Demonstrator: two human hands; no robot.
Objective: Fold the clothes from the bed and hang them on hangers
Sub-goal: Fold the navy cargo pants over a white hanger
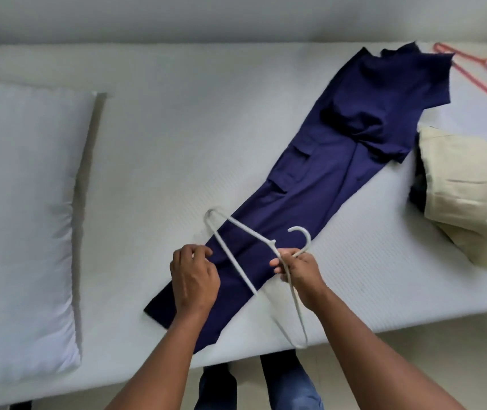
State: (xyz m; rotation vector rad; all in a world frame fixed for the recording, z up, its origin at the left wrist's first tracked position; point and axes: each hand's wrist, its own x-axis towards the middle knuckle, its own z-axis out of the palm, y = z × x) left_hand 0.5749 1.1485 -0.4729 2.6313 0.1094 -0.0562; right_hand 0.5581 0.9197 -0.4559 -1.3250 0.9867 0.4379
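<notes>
We see the navy trousers lying flat on the white bed, folded lengthwise into one long strip that runs on a slant from the near edge up toward the far right, where the waist end is bunched and rumpled. Our left hand rests on the near end of the strip, fingers curled over its left edge and gripping the cloth. Our right hand is closed around the neck of a white hanger, just under the hook, which curves up to the right. The hanger is tilted across the trousers: one shoulder lies over the leg near the left hand, the other reaches past the bed's near edge (toward our own legs, in blue jeans, below). A white pillow sits well apart at the left. At the right a cream garment lies beside the trousers' waist end, and beyond it a pink hanger.
</notes>
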